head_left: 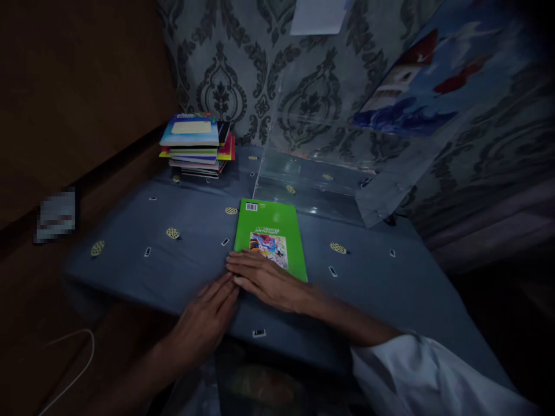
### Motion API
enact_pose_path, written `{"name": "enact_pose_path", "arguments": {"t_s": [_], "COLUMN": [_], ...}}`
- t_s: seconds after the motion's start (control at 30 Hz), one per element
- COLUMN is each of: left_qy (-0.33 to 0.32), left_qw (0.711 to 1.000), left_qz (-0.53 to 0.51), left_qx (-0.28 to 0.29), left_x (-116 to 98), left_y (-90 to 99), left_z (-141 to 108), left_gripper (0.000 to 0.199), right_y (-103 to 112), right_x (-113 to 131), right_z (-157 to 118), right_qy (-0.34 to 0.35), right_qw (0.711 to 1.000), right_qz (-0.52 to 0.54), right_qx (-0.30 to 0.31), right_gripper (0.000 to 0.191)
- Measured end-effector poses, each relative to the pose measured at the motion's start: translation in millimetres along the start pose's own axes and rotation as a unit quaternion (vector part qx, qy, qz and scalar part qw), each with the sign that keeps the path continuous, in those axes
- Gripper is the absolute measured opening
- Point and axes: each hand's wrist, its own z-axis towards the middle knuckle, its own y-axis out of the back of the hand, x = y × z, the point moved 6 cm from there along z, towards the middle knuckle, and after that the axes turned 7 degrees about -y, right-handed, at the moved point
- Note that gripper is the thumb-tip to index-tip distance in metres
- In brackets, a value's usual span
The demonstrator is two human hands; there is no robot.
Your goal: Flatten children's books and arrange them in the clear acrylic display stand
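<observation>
Across the blue tablecloth (173, 266) filling mid-frame, I'd keep the green book (280, 228) at centre steady with light, even pressure, the right hand (264, 278) lying flat, unclenched, over its lower edge, the left hand (207, 316) touching those fingertips, fingers extended, clasping nothing visible.

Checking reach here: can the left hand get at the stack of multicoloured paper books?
Probably yes, perhaps with a lean: only patterned blue-grey tablecloth lies between the left hand and that stack.

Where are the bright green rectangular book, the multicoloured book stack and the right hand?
Bright green rectangular book (273, 224): head view, on its cover.
Multicoloured book stack (193, 152): head view, book edges.
Right hand (265, 279): head view, back of hand.
</observation>
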Motion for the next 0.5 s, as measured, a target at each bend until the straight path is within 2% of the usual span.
{"name": "enact_pose_path", "arguments": {"t_s": [0.2,0.37,0.5], "left_qy": [-0.010,-0.007,0.002], "left_qw": [1.000,1.000,1.000], "left_qz": [0.006,0.013,0.010], "left_qx": [0.000,-0.007,0.007], "left_x": [5.0,6.0,6.5], "left_y": [10.8,14.1,10.7], "left_z": [15.5,24.5,25.5], "left_gripper": [0.038,0.032,0.033], "right_y": [12.4,26.0,31.0], "right_x": [-49.9,-100.6,-124.5], "right_z": [40.3,78.2,96.8], "right_qy": [0.009,-0.014,-0.033], "right_qw": [0.999,0.997,0.993], "right_qz": [-0.047,-0.077,-0.105], "right_qx": [0.018,-0.010,-0.036], "right_gripper": [0.039,0.040,0.042]}}
